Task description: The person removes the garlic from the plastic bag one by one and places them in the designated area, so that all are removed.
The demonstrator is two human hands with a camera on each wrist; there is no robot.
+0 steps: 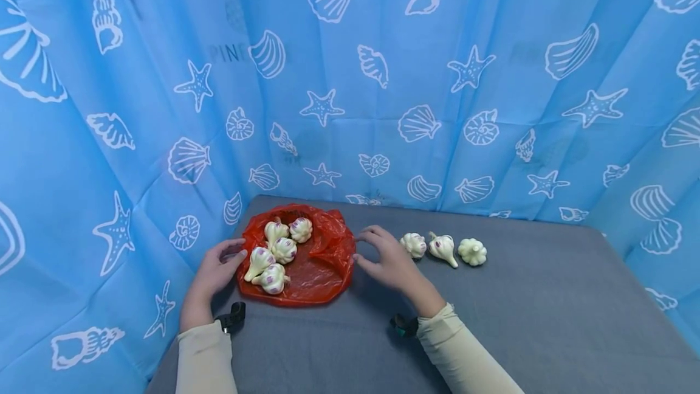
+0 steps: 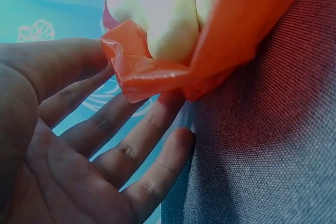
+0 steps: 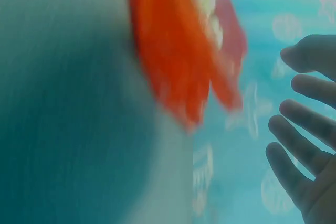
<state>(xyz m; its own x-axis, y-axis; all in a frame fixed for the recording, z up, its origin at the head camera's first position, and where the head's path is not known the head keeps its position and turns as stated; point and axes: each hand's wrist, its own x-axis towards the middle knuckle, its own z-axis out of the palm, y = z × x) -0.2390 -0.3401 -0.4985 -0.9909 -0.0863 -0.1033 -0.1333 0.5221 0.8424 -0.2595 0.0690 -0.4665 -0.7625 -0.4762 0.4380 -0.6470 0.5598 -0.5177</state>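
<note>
A red plastic bag (image 1: 314, 287) lies spread with its mouth open at the left of the table, several garlic bulbs (image 1: 284, 250) in its left half. My left hand (image 1: 217, 269) is at the bag's left edge, thumb and fingertips touching the plastic; in the left wrist view its fingers extend loosely under the bag's corner. Beside the right edge is my right hand (image 1: 395, 263), fingers spread and nothing held; the right wrist view shows them apart from the blurred bag (image 3: 173, 51). Three more garlic bulbs (image 1: 442, 248) sit in a row right of that hand.
The grey cloth-covered table (image 1: 547, 303) stretches to the right and front. A blue curtain (image 1: 394, 96) with white shell and starfish prints hangs behind and along both sides. Each wrist carries a small black device (image 1: 234, 317).
</note>
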